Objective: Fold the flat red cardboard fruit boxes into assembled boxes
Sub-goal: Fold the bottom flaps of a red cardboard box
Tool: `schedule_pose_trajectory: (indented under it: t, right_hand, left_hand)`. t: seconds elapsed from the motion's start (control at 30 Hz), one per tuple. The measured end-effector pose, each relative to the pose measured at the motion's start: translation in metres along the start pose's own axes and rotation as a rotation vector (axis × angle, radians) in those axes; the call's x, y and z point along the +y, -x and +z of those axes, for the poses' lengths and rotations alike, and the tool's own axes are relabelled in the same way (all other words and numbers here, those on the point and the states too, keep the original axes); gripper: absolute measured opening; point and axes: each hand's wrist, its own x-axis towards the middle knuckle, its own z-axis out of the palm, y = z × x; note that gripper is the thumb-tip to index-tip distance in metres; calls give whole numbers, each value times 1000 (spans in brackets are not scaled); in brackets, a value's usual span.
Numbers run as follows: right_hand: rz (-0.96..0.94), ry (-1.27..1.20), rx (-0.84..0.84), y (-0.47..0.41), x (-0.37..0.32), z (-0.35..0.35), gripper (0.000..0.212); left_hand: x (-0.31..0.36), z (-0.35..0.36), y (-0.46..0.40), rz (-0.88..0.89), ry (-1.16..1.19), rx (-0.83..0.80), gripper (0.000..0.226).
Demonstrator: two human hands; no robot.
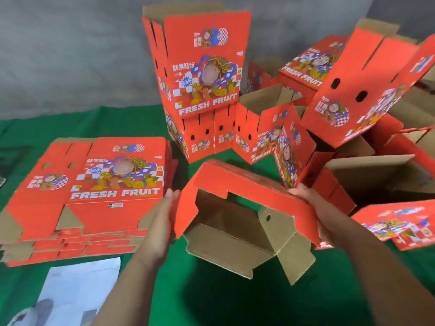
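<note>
A partly folded red cardboard box (237, 184) is held up above the green table in the middle, its open brown inside facing me and its bottom flaps hanging loose. My left hand (162, 222) presses flat against the box's left side with straight fingers. My right hand (313, 208) holds the right side, fingers wrapped over the top right edge. A stack of flat red boxes (94, 184) lies to the left, printed FRESH FRUIT.
Assembled red boxes (200, 67) stand stacked at the back centre, and more lie tumbled at the right (367, 90). An open box (376, 175) shows its brown inside at the right. A white paper sheet (77, 285) lies on the green cloth (235, 302) at the front left.
</note>
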Motion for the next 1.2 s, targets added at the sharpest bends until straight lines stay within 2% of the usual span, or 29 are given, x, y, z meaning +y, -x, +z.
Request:
schedule_pose_trajectory:
  t: [0.07, 0.2, 0.23, 0.27, 0.33, 0.37, 0.43, 0.47, 0.53, 0.63, 0.67, 0.73, 0.77, 0.83, 0.9, 0.93, 0.97, 1.0, 1.1, 1.13, 1.2]
  right_hand:
    - [1, -31, 7, 9, 2, 4, 35]
    - [-6, 6, 114, 12, 8, 10, 20]
    - [13, 0, 131, 10, 11, 12, 20]
    - [40, -35, 134, 9, 13, 15, 22]
    - [83, -196, 130, 6, 22, 21, 33]
    - [103, -239, 133, 2, 27, 25, 32]
    - [130, -175, 104, 0, 33, 35, 36]
    - [139, -116, 96, -1, 34, 40, 42]
    - [140, -37, 113, -5, 31, 47, 52]
    - [107, 54, 192, -9, 23, 47, 53]
    - [94, 89, 187, -8, 22, 48, 54]
    - [92, 153, 163, -1, 21, 49, 62]
    - [93, 167, 162, 3, 22, 51, 70]
    - [81, 155, 152, 9, 27, 55, 76]
    - [8, 184, 40, 15, 35, 69, 47]
    - [-26, 214, -18, 15, 39, 76, 38]
    - [-38, 233, -50, 17, 43, 84, 40]
    - [-35, 244, -70, 19, 45, 90, 39]
    - [-63, 301, -133, 28, 47, 99, 36]
    - [-84, 323, -157, 30, 45, 101, 35]
    - [-124, 319, -147, 25, 40, 104, 27]
  left_hand:
    - [-2, 3, 4, 36, 54, 16, 49]
    - [0, 23, 16, 144, 357, 4, 51]
    - [-2, 31, 20, 136, 413, -27, 60]
    - [-4, 40, 25, 120, 389, -65, 72]
    - [-13, 63, 34, 92, 186, -165, 87]
    - [-20, 77, 40, 99, 71, -256, 93]
    - [-35, 104, 46, 149, -64, -392, 100]
    - [-42, 116, 50, 185, -103, -408, 106]
    - [-47, 135, 53, 214, -152, -315, 108]
    - [-41, 150, 45, 278, -270, 48, 69]
    - [-37, 152, 42, 275, -256, 95, 63]
    - [-30, 153, 38, 257, -125, 74, 65]
    - [-28, 154, 38, 266, -71, 11, 70]
    - [-29, 156, 39, 331, -82, -102, 95]
    - [-34, 152, 42, 372, -167, -167, 121]
    - [-34, 148, 42, 373, -195, -192, 125]
    - [-36, 141, 41, 390, -215, -197, 120]
    - [-38, 133, 40, 418, -237, -173, 104]
    - [-37, 111, 40, 506, -356, -2, 26]
    - [-35, 104, 41, 528, -367, 23, 14]
    - [-28, 92, 41, 598, -392, 75, 13]
